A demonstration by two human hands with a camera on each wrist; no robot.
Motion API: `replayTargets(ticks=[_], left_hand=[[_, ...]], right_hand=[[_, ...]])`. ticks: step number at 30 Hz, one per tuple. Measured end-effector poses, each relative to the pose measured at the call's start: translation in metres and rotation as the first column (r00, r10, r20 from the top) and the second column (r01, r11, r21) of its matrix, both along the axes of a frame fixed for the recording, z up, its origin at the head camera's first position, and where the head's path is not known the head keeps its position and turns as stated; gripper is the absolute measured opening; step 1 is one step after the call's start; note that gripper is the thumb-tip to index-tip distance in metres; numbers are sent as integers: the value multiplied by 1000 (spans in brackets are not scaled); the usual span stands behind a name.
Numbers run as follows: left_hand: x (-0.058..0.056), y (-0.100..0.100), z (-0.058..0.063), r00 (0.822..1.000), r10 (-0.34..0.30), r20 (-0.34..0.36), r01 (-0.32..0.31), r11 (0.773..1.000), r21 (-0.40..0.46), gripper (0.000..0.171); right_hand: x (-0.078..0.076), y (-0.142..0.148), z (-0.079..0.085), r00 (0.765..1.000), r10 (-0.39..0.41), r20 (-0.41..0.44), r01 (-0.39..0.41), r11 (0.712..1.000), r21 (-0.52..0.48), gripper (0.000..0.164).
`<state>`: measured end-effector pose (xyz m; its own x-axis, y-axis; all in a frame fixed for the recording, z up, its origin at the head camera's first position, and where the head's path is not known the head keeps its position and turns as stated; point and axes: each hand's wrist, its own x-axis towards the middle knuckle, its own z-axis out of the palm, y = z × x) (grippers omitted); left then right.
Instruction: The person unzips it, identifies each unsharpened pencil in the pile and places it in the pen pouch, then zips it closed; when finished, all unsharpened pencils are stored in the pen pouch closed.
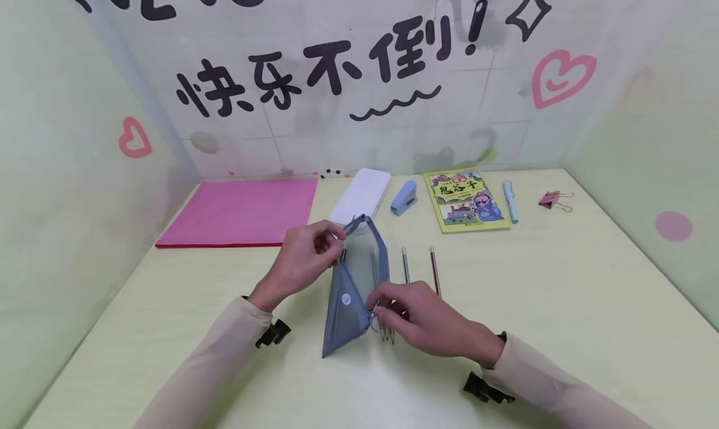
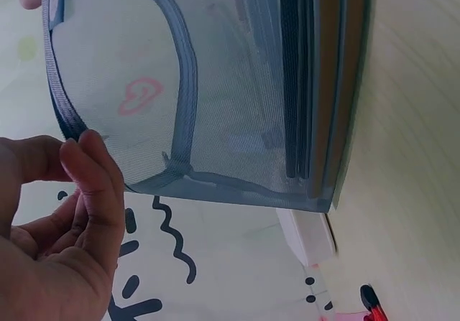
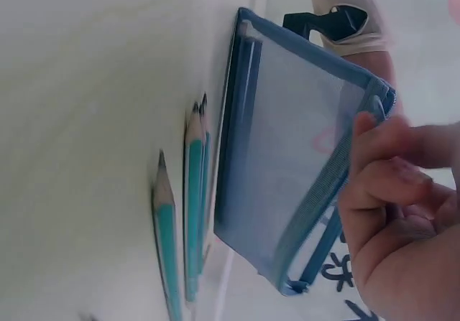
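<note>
A blue mesh zipper pouch [image 1: 344, 313] stands upright with its top spread apart. At the far end of the opening, my left hand [image 1: 306, 257] pinches the rim. My right hand [image 1: 427, 316] pinches the near corner by the zipper. Through the mesh in the left wrist view, long dark and brown pencil-like sticks [image 2: 327, 84] lie along the bottom. Just right of the pouch are several teal pencils [image 3: 167, 245] on the table, some partly covered by my right hand in the head view. A dark red pencil [image 1: 435, 270] lies farther right.
Along the back of the table [image 1: 562, 304] are a pink folder [image 1: 241, 213], a white box [image 1: 362, 195], a blue stapler [image 1: 404, 198], a yellow-green book [image 1: 466, 201], a light-blue pen [image 1: 510, 202] and a pink binder clip [image 1: 553, 200]. Printed walls enclose three sides.
</note>
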<state>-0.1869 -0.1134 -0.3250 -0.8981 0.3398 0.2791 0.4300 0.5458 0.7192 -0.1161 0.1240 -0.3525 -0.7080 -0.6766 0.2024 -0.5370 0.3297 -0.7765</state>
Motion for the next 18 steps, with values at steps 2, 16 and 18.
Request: replayTargets(ticks=[2,16,18], left_hand=[[-1,1,-1,1000,-6,-4,6,1000,7,16],[54,-2,2,981,-82,-177,66,993,-95,7],[73,0,-3,950,-150,-274,112,982,-152,7]], right_hand=[[0,0,-2,998,-9,60,10,1000,-28,13],[-3,-6,13,994,-62,-89,60,998,-22,10],[-4,-7,14,988,-68,-139,66,998,-23,9]])
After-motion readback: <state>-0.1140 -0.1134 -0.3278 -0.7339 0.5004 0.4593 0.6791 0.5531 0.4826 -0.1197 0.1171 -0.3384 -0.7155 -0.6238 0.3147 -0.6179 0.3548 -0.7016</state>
